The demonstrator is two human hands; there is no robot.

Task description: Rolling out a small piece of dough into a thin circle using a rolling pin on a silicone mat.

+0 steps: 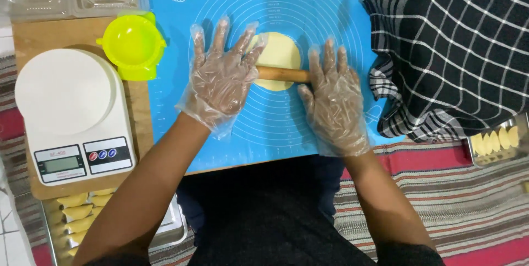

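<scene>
Both hands gloved in loose clear plastic, flat and open-palmed on a wooden rolling pin [282, 74], nothing clasped: left hand [223, 76] pressing on the pin's left end, fingers spread; right hand [333, 98] over the right end, fingers straight. Pale round dough disc [278, 57] lying on the blue silicone mat [182, 117], directly under the pin's middle, between the two hands, most of it beyond the pin, a thin edge on the near side. Risks, as judged: uneven pressure likely to leave the disc lopsided or thin at one side; loose glove film liable to catch under the pin; dough apt to stick to pin or mat and tear; mat possibly creeping on the wooden board [38, 34]. Yellow-green dumpling press [132, 43] just left of the left hand; white kitchen scale [74, 114] further left; checked cloth [446, 51] close to the right hand, near enough to snag.
</scene>
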